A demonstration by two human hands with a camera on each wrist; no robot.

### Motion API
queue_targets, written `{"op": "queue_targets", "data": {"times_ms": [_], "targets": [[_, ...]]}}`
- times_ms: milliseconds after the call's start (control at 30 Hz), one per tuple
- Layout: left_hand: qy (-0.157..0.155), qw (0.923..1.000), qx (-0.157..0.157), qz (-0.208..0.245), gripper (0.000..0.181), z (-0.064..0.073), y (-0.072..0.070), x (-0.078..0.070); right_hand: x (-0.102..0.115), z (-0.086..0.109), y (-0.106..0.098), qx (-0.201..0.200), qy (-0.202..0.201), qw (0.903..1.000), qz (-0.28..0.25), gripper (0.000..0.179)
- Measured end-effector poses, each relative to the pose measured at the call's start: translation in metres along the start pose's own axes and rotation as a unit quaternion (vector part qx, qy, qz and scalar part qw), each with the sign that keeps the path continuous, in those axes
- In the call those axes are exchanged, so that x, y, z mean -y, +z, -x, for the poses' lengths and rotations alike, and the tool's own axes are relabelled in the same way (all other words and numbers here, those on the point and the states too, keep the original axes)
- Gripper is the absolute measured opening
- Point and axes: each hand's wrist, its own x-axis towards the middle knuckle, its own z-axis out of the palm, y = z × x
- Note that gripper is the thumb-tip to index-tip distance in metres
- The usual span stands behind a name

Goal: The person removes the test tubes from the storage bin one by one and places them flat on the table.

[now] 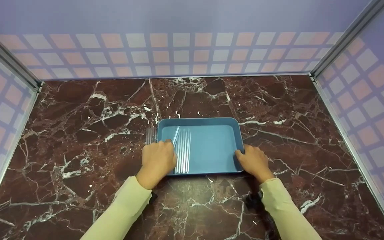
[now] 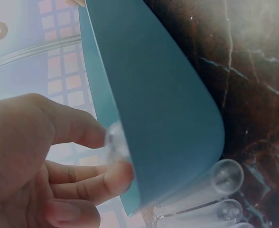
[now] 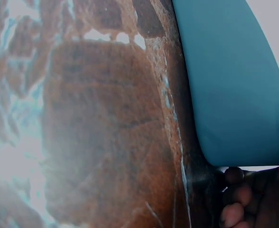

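A blue rectangular tray [image 1: 213, 146] sits on the marbled tabletop, with several clear plastic tubes [image 1: 182, 151] lying side by side in its left part. At the tray's left wall my left hand [image 1: 158, 158] pinches another clear tube [image 2: 116, 140] between thumb and fingers; in the head view this tube slants over the row. My right hand [image 1: 253, 161] grips the tray's right wall, thumb over the rim and fingers outside, partly seen under the tray [image 3: 244, 95] in the right wrist view. Beside the tray's left outer wall lie several more clear tubes [image 1: 150, 135], partly hidden by my left hand.
Dark red marbled tabletop [image 1: 78, 140] with white veins surrounds the tray. Lilac panels [image 1: 192, 20] with pink and white squares stand at the back and both sides, joined by metal corner posts [image 1: 342, 43].
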Motion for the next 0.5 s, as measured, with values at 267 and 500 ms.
{"op": "queue_targets", "data": {"times_ms": [267,500], "targets": [[0.008,0.9999,-0.007,0.001,0.027,0.0021,0.0025,0.0014,0.0001,-0.0006,0.0,-0.001,0.002,1.0,0.0,0.037],[0.025,0.999,-0.035,0.015,0.023,0.0048,0.0031,0.0025,-0.0003,-0.0011,-0.0002,0.004,0.004,1.0,0.002,0.039]]}}
